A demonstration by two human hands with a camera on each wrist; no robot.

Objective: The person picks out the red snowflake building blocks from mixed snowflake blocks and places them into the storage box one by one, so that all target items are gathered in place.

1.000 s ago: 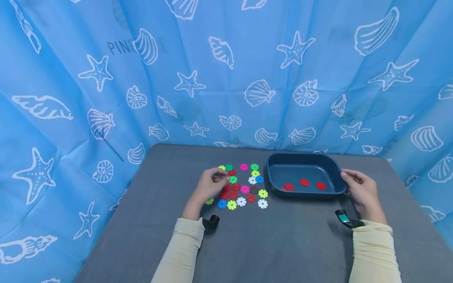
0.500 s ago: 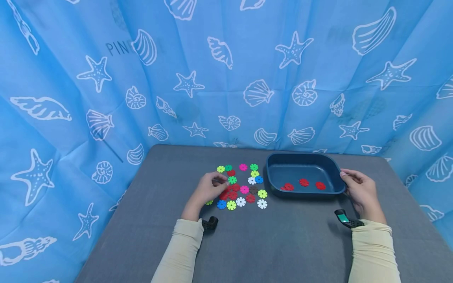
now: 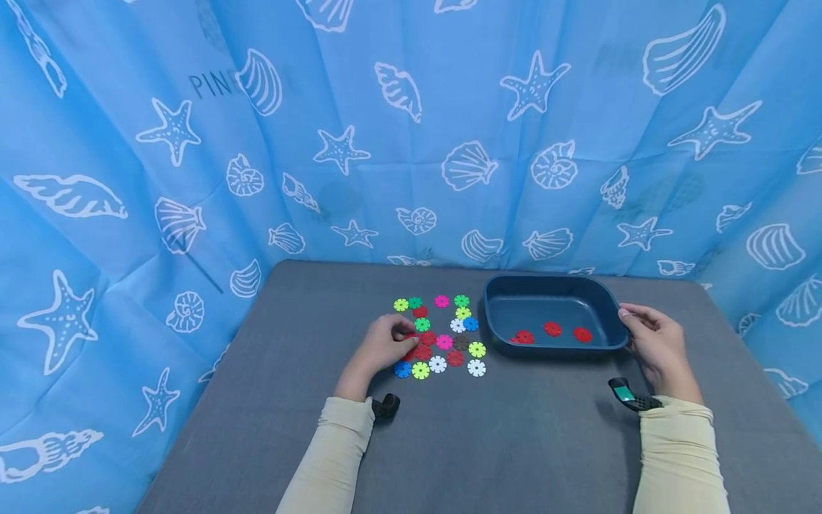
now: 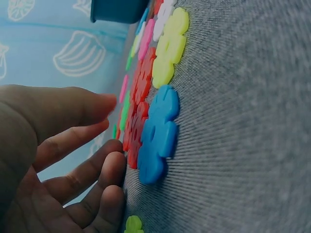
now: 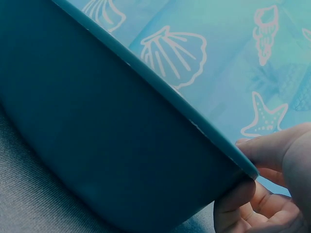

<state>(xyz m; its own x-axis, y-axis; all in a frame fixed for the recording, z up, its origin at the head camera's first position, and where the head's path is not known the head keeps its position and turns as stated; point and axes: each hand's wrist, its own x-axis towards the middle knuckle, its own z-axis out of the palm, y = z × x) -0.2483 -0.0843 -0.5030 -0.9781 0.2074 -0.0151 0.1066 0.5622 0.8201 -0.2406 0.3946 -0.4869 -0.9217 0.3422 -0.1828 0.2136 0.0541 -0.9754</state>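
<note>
My left hand (image 3: 380,350) is at the left edge of a spread of notched, flower-shaped plastic discs. In the left wrist view, its loosely bent fingertips (image 4: 113,167) rest on the cloth beside overlapping red discs (image 4: 137,131); the thumb is raised and nothing shows in its grasp. A blue disc (image 4: 158,138) lies just nearer than the red ones. With thumb above and fingers below, my right hand (image 3: 660,350) grips the right rim of a dark blue rectangular tub (image 3: 542,308). Several red discs (image 3: 552,329) lie inside the tub, along its near side.
Yellow, green, pink (image 3: 442,301), white (image 3: 477,368), blue and brown discs lie between my left hand and the tub. Grey cloth (image 3: 501,442) covers the table. A blue curtain (image 3: 411,143) printed with seashells hangs behind the table and along both sides.
My left hand has shifted slightly rightward and down over the red discs, covering the yellow disc at the lower left. The right hand and tub have stayed in place.
</note>
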